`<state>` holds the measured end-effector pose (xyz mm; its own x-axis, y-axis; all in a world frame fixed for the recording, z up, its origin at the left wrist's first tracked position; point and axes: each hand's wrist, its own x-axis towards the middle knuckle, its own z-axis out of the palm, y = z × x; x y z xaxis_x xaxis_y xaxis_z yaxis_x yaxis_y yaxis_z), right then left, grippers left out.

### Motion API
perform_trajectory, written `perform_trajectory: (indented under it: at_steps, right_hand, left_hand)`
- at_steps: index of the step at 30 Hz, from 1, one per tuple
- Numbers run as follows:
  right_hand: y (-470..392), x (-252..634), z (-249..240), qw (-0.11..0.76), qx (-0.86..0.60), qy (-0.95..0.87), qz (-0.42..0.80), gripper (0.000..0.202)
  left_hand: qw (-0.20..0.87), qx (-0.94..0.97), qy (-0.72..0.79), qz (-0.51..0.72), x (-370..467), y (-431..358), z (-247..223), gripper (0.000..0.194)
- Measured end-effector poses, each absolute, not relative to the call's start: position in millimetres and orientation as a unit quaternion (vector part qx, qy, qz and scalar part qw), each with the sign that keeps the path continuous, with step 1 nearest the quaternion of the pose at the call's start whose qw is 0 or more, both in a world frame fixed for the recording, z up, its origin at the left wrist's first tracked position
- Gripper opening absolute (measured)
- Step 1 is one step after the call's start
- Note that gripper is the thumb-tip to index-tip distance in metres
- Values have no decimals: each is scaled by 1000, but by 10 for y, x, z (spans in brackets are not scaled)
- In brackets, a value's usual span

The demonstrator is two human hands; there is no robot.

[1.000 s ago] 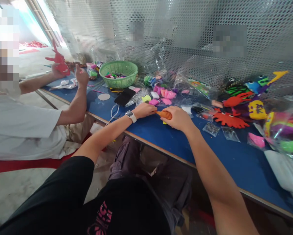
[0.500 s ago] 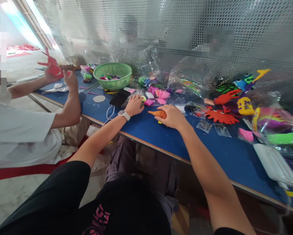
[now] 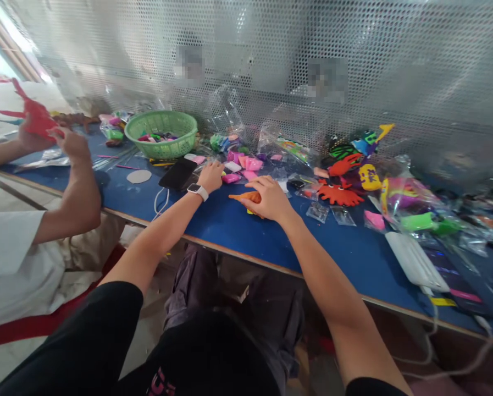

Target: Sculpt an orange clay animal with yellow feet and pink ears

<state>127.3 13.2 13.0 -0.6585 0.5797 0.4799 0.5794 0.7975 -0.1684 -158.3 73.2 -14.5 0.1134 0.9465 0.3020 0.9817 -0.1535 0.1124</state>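
Note:
My right hand [image 3: 270, 198] is closed round an orange clay figure [image 3: 246, 197] with a pointed end toward the left; a bit of yellow shows beneath it. To its left, my left hand [image 3: 211, 176], with a watch on the wrist, rests among the small packets beside a black phone [image 3: 178, 174]. What its fingers hold, if anything, is too small to tell. Pink clay packets [image 3: 250, 163] lie just beyond both hands. A red crab figure [image 3: 340, 194] lies on the blue table [image 3: 246, 236], right of my right hand.
A green basket [image 3: 161, 133] of colourful pieces stands at the back left. Another person's hands [image 3: 71, 144] hold a red figure [image 3: 38, 118] at the far left. On the right are a yellow figure [image 3: 369, 177], a white power bank [image 3: 415, 261] and bagged clay.
The view has turned to the right, so things appear further left. My left hand has drawn in near the packets, and a pale yellow-green round thing by its fingers no longer shows.

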Motion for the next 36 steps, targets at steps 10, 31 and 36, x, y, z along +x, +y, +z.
perform_trajectory:
  at_steps: [10, 31, 36]
  right_hand:
    - [230, 1275, 60, 354, -329, -875, 5, 37]
    - [824, 1951, -13, 473, -421, -774, 7, 51]
    - [764, 1890, 14, 448, -413, -792, 20, 46]
  left_hand:
    - [8, -728, -608, -317, -1858, 854, -362, 42]
    - [46, -795, -569, -204, -1496, 745, -402, 41]
    - [-11, -784, -517, -343, -1561, 750, -340, 36]
